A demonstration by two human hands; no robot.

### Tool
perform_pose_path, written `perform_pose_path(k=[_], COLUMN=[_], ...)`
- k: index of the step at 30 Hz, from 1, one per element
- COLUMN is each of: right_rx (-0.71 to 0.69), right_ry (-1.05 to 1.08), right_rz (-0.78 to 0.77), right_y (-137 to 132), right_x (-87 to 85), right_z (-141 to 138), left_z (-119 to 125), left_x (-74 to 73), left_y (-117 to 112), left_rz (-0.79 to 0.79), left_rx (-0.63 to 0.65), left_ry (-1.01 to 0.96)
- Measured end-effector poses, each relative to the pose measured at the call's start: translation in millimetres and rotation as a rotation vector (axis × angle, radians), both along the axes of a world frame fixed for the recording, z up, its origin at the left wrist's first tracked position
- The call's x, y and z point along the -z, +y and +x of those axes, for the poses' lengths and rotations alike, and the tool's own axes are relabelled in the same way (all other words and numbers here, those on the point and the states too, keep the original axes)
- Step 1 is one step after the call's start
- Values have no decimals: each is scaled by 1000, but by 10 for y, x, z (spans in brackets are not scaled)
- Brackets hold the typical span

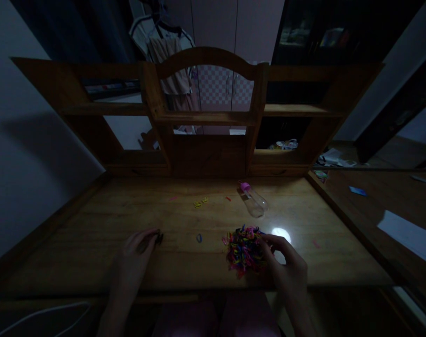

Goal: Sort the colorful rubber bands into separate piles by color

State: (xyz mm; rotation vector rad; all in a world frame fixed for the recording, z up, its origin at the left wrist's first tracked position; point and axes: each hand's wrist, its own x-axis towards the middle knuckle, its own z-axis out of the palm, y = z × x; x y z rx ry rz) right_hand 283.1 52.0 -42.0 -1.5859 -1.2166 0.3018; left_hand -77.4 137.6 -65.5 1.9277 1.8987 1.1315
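Note:
A heap of small coloured elastic bands (246,250) lies on the wooden desk, mostly pink, yellow, blue and black. At its right edge, my right hand (288,262) pinches with thumb and index finger; whatever is between the tips cannot be told from the heap. Off to the left, my left hand (137,248) is closed at the fingertips on small dark bands (159,238), just at the desk surface. A single blue band (199,238) lies between the hands. Behind the heap, a clear bottle (255,205) with a pink cap rests on its side.
Yellow bands (198,205) and a red band (228,198) lie farther back on the desk (104,220). A pink band (316,244) is on the right. A wooden shelf unit (206,118) rises behind. White paper (407,236) lies on a surface at far right.

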Motion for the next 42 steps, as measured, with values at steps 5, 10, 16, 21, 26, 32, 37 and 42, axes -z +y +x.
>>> perform_pose_path(k=[5, 10, 16, 21, 26, 32, 37, 42], right_rx=[14, -15, -126, -276, -268, -187, -63, -16], right_ry=[16, 45, 70, 48, -92, -73, 1, 88], right_rz=[-26, -30, 20, 27, -4, -22, -57, -24], right_y=[-14, -15, -36, -99, -155, -137, -108, -141], right_x=[-1, -37, -130, -166, -124, -174, -136, -28], right_z=[-7, -76, -253, -327, -336, -244, -35, 83], left_z=[-40, 316, 1436, 1827, 1827, 1452, 1112, 1101], left_x=[-78, -280, -463, -475, -461, -481, -483, -433], left_y=[-27, -211, -508, -538, -559, 22, 851, 1164], left_rz=[4, 36, -224, -236, -181, -96, -208, -115], left_rx=[-63, -52, 446, 569, 589, 422, 409, 475], left_ry=[30, -36, -473, -574, -541, -405, -361, -131])
